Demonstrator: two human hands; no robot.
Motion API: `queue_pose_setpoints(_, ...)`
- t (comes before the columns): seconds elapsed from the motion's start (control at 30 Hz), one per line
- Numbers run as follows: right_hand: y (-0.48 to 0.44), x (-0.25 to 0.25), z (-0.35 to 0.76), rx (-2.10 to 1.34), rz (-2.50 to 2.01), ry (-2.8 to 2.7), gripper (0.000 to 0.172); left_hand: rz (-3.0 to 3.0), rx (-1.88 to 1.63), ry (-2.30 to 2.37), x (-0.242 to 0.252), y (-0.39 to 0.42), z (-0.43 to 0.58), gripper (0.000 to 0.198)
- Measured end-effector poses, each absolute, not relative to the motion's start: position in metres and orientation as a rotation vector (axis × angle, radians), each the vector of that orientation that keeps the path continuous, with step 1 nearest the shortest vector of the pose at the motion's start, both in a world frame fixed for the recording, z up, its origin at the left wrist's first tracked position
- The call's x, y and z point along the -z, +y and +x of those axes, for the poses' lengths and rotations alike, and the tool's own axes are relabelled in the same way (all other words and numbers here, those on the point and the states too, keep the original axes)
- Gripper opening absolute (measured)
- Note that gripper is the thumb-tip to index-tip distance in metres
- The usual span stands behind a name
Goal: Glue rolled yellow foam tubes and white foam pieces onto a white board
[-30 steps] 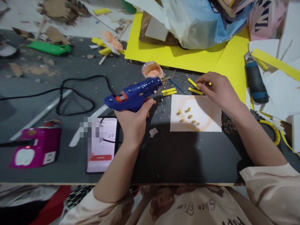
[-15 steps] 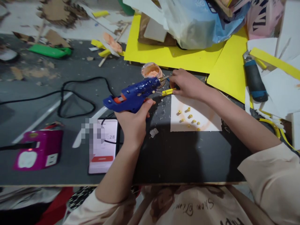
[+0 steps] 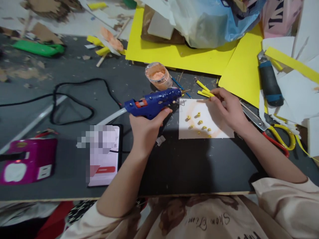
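I look down on a dark grey table (image 3: 189, 166) littered with scraps, with a big yellow sheet (image 3: 179, 53) lying across its far side. My left hand (image 3: 146, 127) is wrapped around the grip of a blue glue gun (image 3: 154, 102), fingers curled tight. The gun is held level above the table, and its nozzle points right toward a white card (image 3: 183, 129). My right hand (image 3: 228, 109) rests over the card's far right corner. Its thumb and fingertips pinch the near ends of some yellow strips (image 3: 204, 91), which stick out up and to the left, just right of the nozzle tip. Small yellow beads (image 3: 199, 122) sit in a loose cluster on the card, between the two hands. A jar (image 3: 158, 75) of orange powder stands just behind the gun's barrel. I cannot tell how many strips are pinched, since the fingers cover their ends. The scissors (image 3: 279, 136) are partly hidden under my right wrist, and the screen of the phone (image 3: 104, 156) is blurred out.
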State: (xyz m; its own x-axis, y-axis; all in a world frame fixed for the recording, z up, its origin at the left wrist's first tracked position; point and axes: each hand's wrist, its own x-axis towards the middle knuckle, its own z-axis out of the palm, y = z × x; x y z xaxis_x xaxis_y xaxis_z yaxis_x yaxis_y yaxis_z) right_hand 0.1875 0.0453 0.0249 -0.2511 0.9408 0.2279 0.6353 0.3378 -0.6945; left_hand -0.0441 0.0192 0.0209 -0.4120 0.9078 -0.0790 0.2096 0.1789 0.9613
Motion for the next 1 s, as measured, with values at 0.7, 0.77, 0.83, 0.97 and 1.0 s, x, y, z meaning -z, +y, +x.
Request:
queue_pose_setpoints(0.7, 0.029, -0.022, 0.186, -0.793, -1.315, -1.725, 0.010, 1.097, -1.152, 1.836, -0.026, 0.016, -0.039, 0.023)
queue_pose_setpoints(0.77, 0.030, -0.018, 0.182, -0.817, -1.312, -1.709, 0.010, 1.122, -1.150, 1.859, -0.025, 0.016, -0.039, 0.024)
queue_pose_setpoints(0.83, 0.028, -0.013, 0.179, -0.808, -1.303, -1.716, 0.009, 1.142, -1.142, 1.852, -0.025, 0.016, -0.040, 0.024)
queue_pose_setpoints(0.97, 0.025, -0.010, 0.179, -0.784, -1.286, -1.746, 0.010, 1.269, -1.111, 1.750, -0.025, 0.013, -0.042, 0.021)
queue_pose_setpoints(1.0, 0.025, -0.010, 0.179, -0.787, -1.287, -1.747, 0.010, 1.301, -1.110, 1.737, -0.025, 0.012, -0.043, 0.021)
